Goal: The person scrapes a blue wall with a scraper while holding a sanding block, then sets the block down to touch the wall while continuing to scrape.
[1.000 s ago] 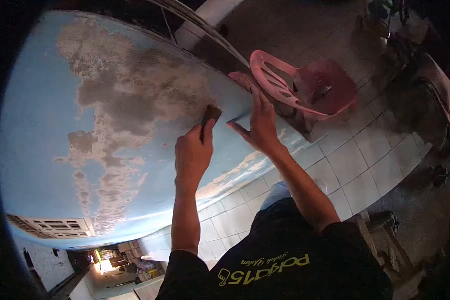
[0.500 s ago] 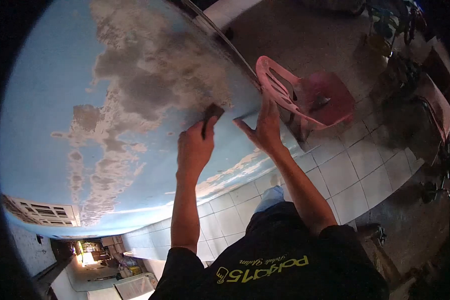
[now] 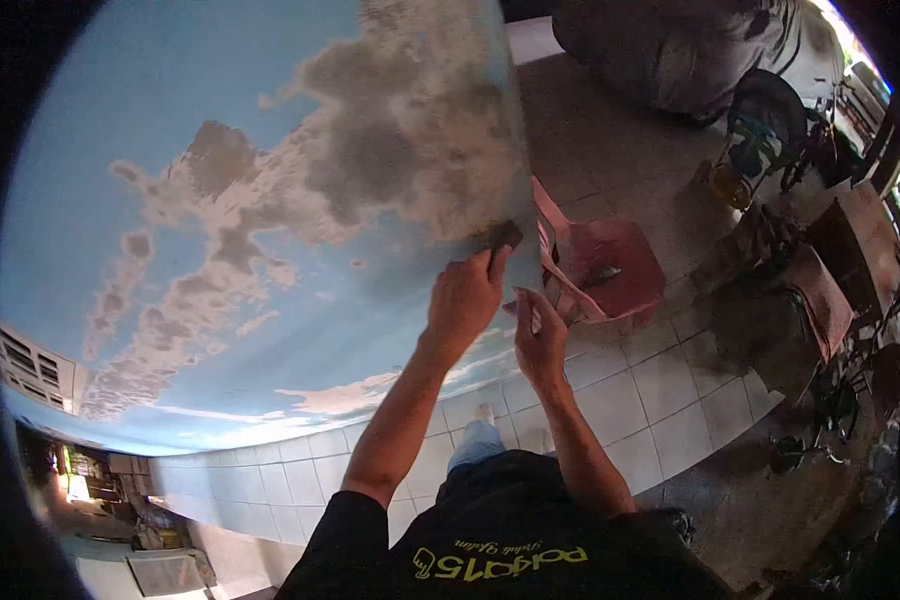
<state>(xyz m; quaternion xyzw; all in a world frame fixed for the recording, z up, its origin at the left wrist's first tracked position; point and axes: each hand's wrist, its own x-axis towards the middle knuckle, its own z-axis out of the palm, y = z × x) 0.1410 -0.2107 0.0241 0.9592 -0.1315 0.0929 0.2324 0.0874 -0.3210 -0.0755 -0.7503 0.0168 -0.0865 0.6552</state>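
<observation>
My left hand [image 3: 465,300] is closed around a dark, flat scraper [image 3: 506,236]. The tool's end lies against the wall [image 3: 240,370], close to the wall's right edge. Sky blue paint covers this wall, with big bare patches [image 3: 370,130] of beige and grey where the coat is gone. Just below and to the right of the scraper, my right hand [image 3: 542,340] is beside the wall edge, its fingers curled towards the thumb. Whatever it may pinch is too small to make out.
Behind the wall edge stands a pink plastic chair [image 3: 610,265] on the floor. White tiles [image 3: 620,420] run along the wall's foot. A dark covered bulk [image 3: 670,50], cardboard [image 3: 855,240] and assorted clutter fill the right side. A vent [image 3: 35,365] is set at lower left.
My view has turned, so the wall and chair sit differently. My left hand with the scraper has moved right towards the wall edge. My right hand's spread thumb and fingers have curled together.
</observation>
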